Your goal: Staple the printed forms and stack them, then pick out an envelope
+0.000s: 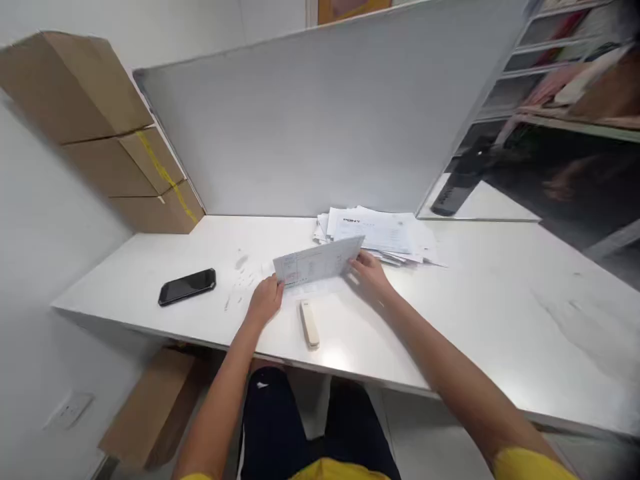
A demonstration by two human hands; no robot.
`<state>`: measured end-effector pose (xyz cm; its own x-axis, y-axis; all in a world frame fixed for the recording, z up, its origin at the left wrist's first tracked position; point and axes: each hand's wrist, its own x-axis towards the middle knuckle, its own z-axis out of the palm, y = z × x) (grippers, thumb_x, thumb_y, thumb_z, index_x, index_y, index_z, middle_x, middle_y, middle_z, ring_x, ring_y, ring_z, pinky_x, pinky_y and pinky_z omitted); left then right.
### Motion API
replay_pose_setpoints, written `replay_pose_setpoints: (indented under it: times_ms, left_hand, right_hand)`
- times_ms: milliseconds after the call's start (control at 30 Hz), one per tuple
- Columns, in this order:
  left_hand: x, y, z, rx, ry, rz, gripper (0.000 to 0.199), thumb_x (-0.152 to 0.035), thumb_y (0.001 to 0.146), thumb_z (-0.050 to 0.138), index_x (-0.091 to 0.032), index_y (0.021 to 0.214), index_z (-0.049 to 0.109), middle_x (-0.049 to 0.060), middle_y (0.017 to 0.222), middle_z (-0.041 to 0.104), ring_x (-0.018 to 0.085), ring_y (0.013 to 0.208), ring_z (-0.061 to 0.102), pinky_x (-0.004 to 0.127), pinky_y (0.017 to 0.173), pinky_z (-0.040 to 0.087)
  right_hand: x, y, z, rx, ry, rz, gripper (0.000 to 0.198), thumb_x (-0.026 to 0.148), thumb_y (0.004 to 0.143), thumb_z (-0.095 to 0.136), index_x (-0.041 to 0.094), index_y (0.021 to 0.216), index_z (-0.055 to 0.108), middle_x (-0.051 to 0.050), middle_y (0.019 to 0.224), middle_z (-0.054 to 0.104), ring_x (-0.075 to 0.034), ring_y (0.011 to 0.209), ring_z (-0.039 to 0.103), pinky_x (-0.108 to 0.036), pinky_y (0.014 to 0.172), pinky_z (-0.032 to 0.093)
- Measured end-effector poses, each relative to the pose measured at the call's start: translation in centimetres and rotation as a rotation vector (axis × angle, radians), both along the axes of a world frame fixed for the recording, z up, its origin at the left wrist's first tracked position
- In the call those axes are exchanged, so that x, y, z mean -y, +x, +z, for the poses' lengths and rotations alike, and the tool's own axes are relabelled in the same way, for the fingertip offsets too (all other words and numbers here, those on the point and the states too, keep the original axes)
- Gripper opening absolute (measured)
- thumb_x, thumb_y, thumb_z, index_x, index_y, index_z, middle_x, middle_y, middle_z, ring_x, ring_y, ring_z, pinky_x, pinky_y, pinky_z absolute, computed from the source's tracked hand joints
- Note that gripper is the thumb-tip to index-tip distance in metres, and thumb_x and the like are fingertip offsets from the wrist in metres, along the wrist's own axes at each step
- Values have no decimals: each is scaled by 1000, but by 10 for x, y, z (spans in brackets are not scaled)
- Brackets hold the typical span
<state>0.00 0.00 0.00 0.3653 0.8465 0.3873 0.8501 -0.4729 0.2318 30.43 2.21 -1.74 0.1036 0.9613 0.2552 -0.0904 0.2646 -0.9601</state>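
A folded printed sheet of paper [317,261] stands on its edge on the white table [475,320]. My left hand [265,300] grips its left end and my right hand [369,272] grips its right end. Under it lies another pale sheet [320,288]. A cream, bar-shaped tool [309,324] lies flat on the table just in front of the sheet, between my two forearms. Behind my right hand sits a loose pile of printed papers [380,232].
A black phone [187,287] lies face up on the table's left part. Stacked cardboard boxes [110,133] lean at the far left. A grey partition [325,113] closes the back. A flat cardboard piece [150,407] lies on the floor under the table's left edge.
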Motion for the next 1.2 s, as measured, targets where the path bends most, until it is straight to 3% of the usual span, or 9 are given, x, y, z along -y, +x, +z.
replay_pose_setpoints:
  times_ms: [133,233,333,467,567,633,933,1100,1200]
  left_hand:
    - [-1,2,1,10,-38,-41,20,-26,96,37,-20,106,53,8,90,64,24,90,62,36,79,47]
    - [2,3,7,69,-78,-77,22,-27,97,36,-23,108,55,6,92,65,22,91,62,35,79,47]
    - [7,3,12,114,-76,-101,24,-26,97,34,-23,100,58,5,93,66,21,90,60,35,81,46]
    - [11,4,11,86,-28,-124,26,-24,97,34,-22,90,59,5,89,65,21,86,58,36,82,45]
    - [11,5,11,16,24,-133,25,-21,96,35,-21,90,58,5,88,63,21,85,57,36,81,45]
    - [11,4,13,-26,44,-128,25,-21,96,34,-21,89,58,6,87,63,22,85,56,36,78,45]
    - [7,6,21,38,-3,-143,26,-20,95,34,-22,89,60,6,90,65,23,87,57,37,80,46]
    - [5,8,20,52,-10,-156,25,-22,95,36,-22,90,60,6,91,66,24,89,56,38,81,45]
    - [3,8,17,42,3,-169,25,-20,95,35,-22,90,59,7,92,65,24,89,56,38,81,45]
  right_hand:
    - [-4,31,12,26,55,-134,23,38,72,69,22,89,67,0,86,70,-19,83,63,-36,81,50]
    - [24,50,31,9,97,-230,25,41,71,69,24,91,66,0,87,69,-21,86,64,-36,79,52]
    - [90,46,44,21,1,-164,30,47,72,67,26,93,65,-4,87,70,-26,91,65,-39,76,53]
    - [199,5,38,90,-343,92,37,51,76,64,25,103,63,-8,90,69,-30,93,65,-41,74,53]
    - [245,-22,31,123,-550,239,38,50,82,58,24,110,60,-7,97,68,-29,93,64,-42,77,52]
    - [253,-31,32,160,-598,231,37,48,84,56,24,112,58,-7,99,67,-28,94,63,-41,80,50]
    - [238,-43,47,247,-551,51,35,35,80,50,21,112,54,-5,96,63,-26,94,59,-40,84,48]
    - [241,-50,37,132,-575,-23,44,35,79,51,21,120,51,-9,110,63,-25,97,61,-38,80,51]
    - [240,-50,26,128,-504,-137,49,35,80,49,22,127,47,-10,116,61,-25,103,60,-39,85,50]
